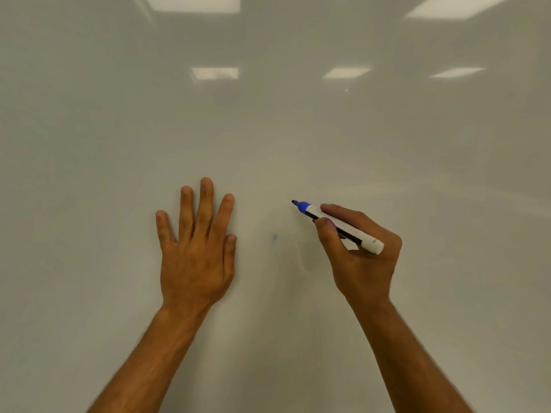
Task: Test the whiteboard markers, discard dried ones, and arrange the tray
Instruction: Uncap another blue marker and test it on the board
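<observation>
While the left hand lies flat on the whiteboard, the right hand holds a blue marker.

The left fingers are straight and spread, pressed to the board. The right thumb and fingers are curled tight round the uncapped marker, its tip pointing up-left at the board. A faint blue mark sits between the hands; ceiling lights reflect above.
</observation>
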Tool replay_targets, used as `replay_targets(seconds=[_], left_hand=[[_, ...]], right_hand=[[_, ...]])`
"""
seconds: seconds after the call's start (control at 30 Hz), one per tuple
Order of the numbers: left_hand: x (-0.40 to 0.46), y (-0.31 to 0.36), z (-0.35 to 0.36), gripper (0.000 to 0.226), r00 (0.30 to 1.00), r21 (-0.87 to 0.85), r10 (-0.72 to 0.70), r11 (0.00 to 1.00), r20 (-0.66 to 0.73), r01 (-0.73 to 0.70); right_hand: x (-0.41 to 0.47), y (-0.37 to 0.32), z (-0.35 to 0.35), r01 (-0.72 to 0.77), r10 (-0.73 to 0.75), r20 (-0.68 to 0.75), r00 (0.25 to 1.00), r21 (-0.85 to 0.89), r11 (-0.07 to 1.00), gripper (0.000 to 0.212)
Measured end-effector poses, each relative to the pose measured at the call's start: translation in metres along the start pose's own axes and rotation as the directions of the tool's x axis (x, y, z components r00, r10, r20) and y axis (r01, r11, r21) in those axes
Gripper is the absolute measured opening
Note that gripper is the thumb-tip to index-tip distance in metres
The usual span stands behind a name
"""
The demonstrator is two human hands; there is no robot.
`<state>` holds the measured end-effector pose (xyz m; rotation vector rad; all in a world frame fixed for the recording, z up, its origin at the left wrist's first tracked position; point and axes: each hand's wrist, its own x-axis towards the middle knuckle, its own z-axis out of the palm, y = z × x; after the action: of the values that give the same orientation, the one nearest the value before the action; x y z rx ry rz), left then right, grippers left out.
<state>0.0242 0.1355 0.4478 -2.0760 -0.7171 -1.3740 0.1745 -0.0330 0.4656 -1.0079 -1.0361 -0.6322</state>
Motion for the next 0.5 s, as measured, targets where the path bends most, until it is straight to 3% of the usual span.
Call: replay_targets(seconds=[0.27,0.5], left_hand=[[0.000,-0.001,0.003,0.058,1.000,0.038,0.011,0.999,-0.010,-0.010],[0.001,-0.001,0.004,0.058,1.000,0.036,0.011,0.999,-0.020,-0.010]], right_hand=[[-0.004,0.018,0.017,0.120,-0.125,-0.036,0.992,-0.109,0.987,0.033],[-0.015,0.025,0.019,0.171,-0.179,-0.039,0.983,-0.149,0.974,0.014]])
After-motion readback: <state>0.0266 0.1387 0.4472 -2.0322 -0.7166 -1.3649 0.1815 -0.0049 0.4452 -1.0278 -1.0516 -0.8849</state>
